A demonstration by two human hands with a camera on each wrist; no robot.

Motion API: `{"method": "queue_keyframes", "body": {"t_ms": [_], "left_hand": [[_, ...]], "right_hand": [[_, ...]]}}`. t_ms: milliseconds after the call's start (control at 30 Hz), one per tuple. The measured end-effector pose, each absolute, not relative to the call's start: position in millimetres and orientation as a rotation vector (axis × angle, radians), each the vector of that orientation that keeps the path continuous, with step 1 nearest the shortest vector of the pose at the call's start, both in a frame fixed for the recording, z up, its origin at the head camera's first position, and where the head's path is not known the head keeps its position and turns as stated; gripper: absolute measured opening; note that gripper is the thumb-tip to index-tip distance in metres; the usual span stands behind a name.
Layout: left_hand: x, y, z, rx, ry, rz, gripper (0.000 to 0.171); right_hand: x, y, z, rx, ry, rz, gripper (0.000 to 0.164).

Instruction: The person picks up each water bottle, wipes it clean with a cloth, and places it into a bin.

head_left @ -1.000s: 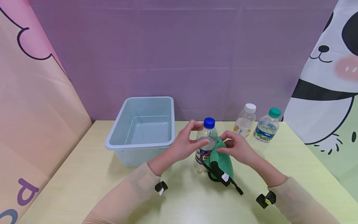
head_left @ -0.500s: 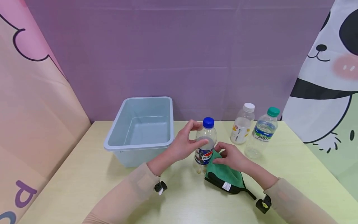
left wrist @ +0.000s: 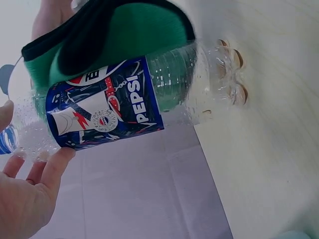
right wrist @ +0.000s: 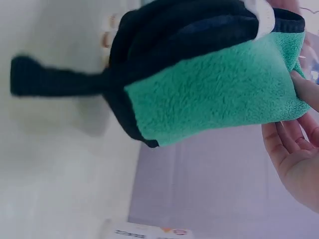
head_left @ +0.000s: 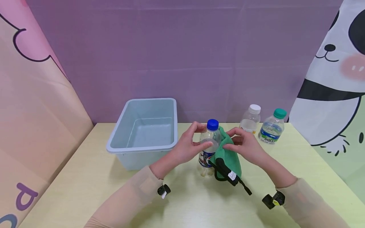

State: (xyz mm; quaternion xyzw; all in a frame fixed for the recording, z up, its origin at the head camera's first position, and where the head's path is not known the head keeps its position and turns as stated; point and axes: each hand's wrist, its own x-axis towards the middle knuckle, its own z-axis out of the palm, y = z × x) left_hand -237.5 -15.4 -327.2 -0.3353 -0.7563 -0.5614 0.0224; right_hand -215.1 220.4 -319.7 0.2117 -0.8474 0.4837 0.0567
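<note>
An upright clear Pepsi bottle (head_left: 206,158) with a blue cap stands on the table. My left hand (head_left: 189,144) grips its upper part, fingers behind and thumb in front, as the left wrist view also shows on the bottle's label (left wrist: 104,107). In my right hand (head_left: 246,144) is a green cloth (head_left: 230,158) with black edging, pinched between thumb and fingers and lying against the bottle's right side. The right wrist view shows the fuzzy cloth (right wrist: 219,92) hanging down with a black loop (right wrist: 55,79).
Left of the bottle stands a light blue bin (head_left: 142,148). Behind my right hand are a white-capped bottle (head_left: 250,122) and a green-capped bottle (head_left: 271,129). A purple backdrop (head_left: 182,63) rises behind the table (head_left: 194,205).
My right hand slid down the bottle's side with the cloth, then came back up to near the cap. The left hand kept its grip, and the bottle stayed in place.
</note>
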Motion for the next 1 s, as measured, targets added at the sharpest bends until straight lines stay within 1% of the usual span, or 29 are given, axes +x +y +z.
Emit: {"method": "queue_keyframes", "body": {"t_ms": [233, 433, 767, 1000], "left_hand": [[-237.6, -15.0, -325.7, -1.065, -2.322, -1.753, 0.040], [-237.6, -14.3, -325.8, -1.076, -2.309, -1.753, 0.038], [-237.7, -14.2, -326.3, -1.050, -2.343, -1.748, 0.042], [-236.3, -14.6, -325.4, -1.034, -2.351, -1.775, 0.043]], "right_hand": [[-212.8, 218.4, -298.7, 0.630, -2.516, 1.341, 0.030], [-214.0, 216.9, -297.3, 0.639, -2.512, 1.310, 0.029], [-213.1, 220.1, -310.3, 0.641, -2.573, 1.415, 0.025], [-221.1, 220.2, -343.8, 0.751, -2.691, 1.492, 0.023]]}}
